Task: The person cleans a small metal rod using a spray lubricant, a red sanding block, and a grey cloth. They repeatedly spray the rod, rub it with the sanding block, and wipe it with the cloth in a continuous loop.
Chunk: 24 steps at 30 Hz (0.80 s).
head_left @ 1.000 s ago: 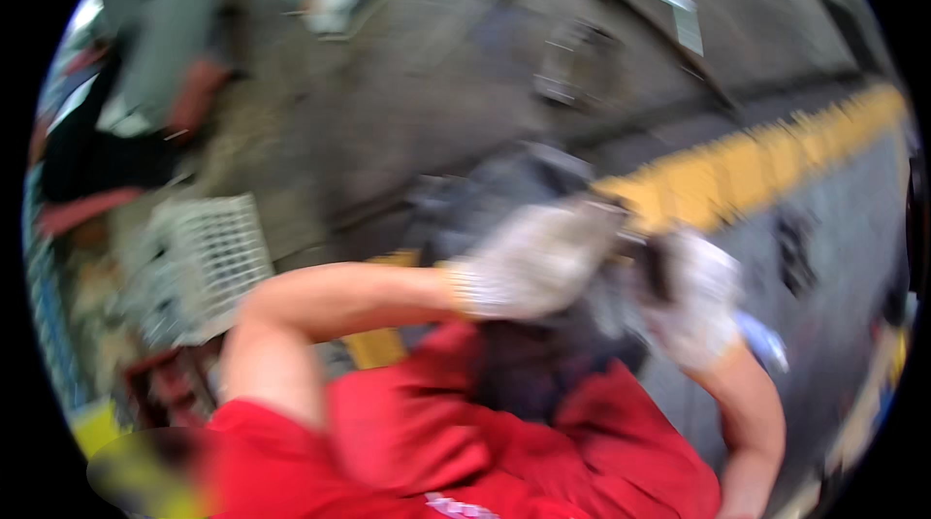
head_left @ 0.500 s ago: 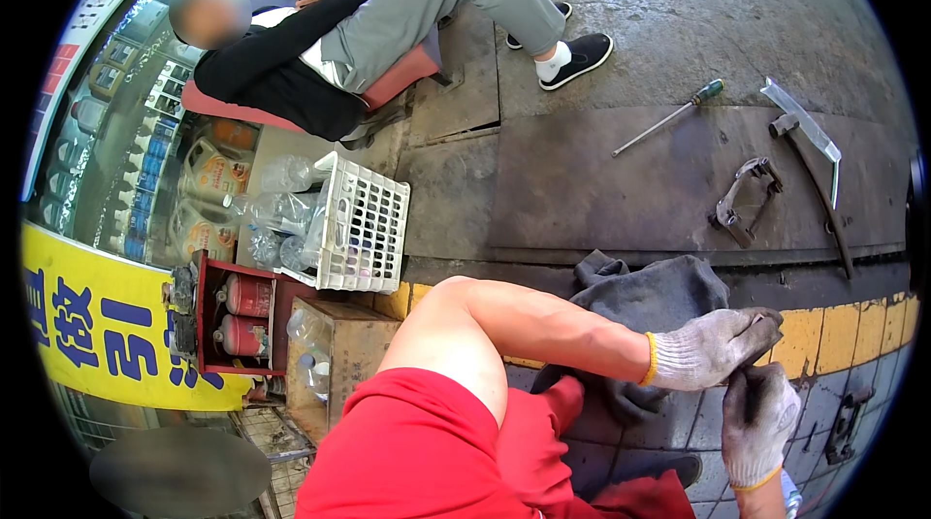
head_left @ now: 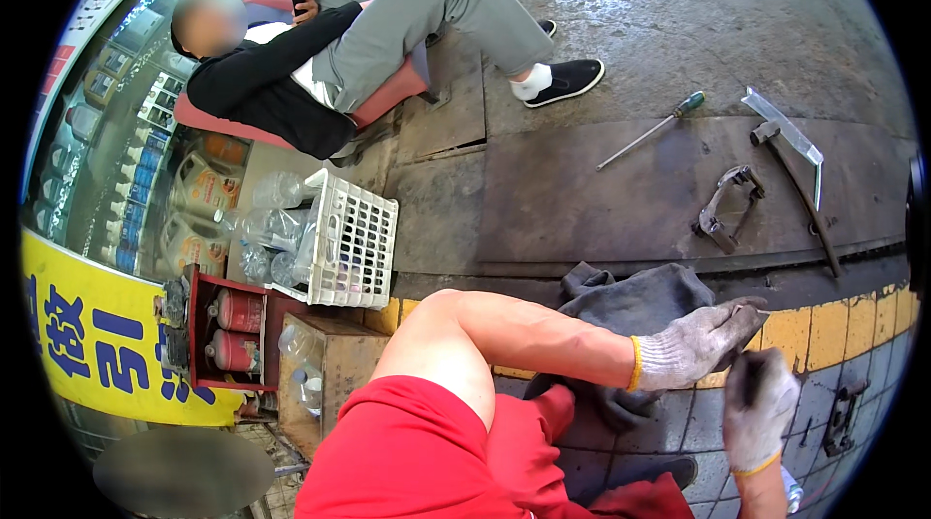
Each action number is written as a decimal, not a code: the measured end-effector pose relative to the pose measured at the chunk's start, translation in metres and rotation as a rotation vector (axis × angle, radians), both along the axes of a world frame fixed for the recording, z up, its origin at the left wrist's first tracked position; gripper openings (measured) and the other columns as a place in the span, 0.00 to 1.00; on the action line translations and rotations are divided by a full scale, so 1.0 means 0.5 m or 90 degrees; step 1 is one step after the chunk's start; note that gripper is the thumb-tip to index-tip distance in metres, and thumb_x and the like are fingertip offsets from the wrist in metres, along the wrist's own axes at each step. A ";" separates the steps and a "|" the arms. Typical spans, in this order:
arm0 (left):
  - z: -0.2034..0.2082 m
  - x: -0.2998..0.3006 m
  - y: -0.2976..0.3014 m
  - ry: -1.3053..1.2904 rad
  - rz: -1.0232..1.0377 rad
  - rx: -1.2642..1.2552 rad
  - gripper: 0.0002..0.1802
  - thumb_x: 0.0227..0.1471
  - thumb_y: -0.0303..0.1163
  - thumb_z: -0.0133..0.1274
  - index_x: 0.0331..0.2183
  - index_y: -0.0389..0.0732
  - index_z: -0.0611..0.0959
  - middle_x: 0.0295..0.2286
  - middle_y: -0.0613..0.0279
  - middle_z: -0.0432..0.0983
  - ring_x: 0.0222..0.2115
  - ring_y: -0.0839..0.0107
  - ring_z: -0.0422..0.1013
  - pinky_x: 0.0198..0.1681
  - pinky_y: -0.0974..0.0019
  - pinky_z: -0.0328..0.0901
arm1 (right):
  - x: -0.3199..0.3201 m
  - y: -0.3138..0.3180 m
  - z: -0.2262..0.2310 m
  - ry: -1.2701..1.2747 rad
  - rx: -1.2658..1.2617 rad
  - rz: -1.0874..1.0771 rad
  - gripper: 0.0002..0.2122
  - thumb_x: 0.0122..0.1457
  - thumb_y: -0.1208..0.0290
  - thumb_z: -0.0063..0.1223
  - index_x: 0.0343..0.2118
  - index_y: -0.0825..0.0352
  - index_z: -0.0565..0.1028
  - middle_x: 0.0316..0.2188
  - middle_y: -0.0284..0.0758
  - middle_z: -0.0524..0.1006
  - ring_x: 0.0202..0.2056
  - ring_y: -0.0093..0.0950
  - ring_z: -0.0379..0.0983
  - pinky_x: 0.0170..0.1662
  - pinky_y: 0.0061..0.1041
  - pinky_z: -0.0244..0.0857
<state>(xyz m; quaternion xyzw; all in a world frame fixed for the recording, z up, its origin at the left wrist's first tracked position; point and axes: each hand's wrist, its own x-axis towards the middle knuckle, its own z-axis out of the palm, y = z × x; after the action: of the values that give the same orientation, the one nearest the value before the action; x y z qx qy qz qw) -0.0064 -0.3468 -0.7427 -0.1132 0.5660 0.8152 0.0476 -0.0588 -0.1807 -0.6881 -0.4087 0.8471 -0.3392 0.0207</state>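
Floor (head_left: 679, 427) has a dark grey cloth (head_left: 645, 296) bunched beside the gloved left hand (head_left: 696, 340). Looks soft, light, floppy; I'd grab a fold. Left's half-curled, right hand (head_left: 761, 410) loosely fisted; can't tell if either's gripping anything.

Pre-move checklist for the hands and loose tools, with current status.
1. Hands gloved: ok. Left hand and right hand both wear pale, soiled gloves.
2. Grip confirmed: cannot tell. The curled fingers hide anything between them.
3. Dark cloth flat: not ok. It lies crumpled, partly hidden by the left forearm.
4. Screwdriver apart from the seated person's shoe: ok. Bare ground shows between them.
5. Metal bracket apart from the hammer: ok. A gap shows.
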 end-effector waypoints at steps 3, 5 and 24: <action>-0.009 0.004 0.006 0.022 0.004 -0.005 0.31 0.76 0.50 0.44 0.65 0.37 0.74 0.54 0.61 0.79 0.52 0.76 0.69 0.59 0.68 0.64 | 0.000 0.000 0.012 -0.006 0.013 0.021 0.06 0.61 0.80 0.62 0.36 0.68 0.75 0.24 0.46 0.76 0.25 0.49 0.76 0.31 0.44 0.68; 0.011 0.009 -0.014 0.008 -0.026 0.003 0.31 0.76 0.50 0.44 0.66 0.37 0.74 0.54 0.61 0.79 0.52 0.76 0.69 0.60 0.68 0.64 | -0.030 0.004 -0.006 -0.022 0.005 -0.050 0.07 0.59 0.79 0.64 0.35 0.67 0.75 0.24 0.45 0.76 0.25 0.50 0.76 0.31 0.46 0.68; 0.044 -0.021 -0.033 -0.170 0.025 0.112 0.23 0.74 0.47 0.51 0.55 0.37 0.79 0.40 0.64 0.78 0.40 0.73 0.75 0.51 0.64 0.72 | -0.066 0.026 0.017 -0.010 -0.001 -0.056 0.06 0.60 0.73 0.68 0.37 0.64 0.80 0.28 0.40 0.80 0.28 0.44 0.80 0.32 0.39 0.72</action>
<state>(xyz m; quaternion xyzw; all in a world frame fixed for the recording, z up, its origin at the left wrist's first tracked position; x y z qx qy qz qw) -0.0169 -0.3635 -0.7205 -0.2271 0.4790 0.8400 0.1158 -0.0917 -0.1677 -0.6797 -0.3686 0.8638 -0.3434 0.0122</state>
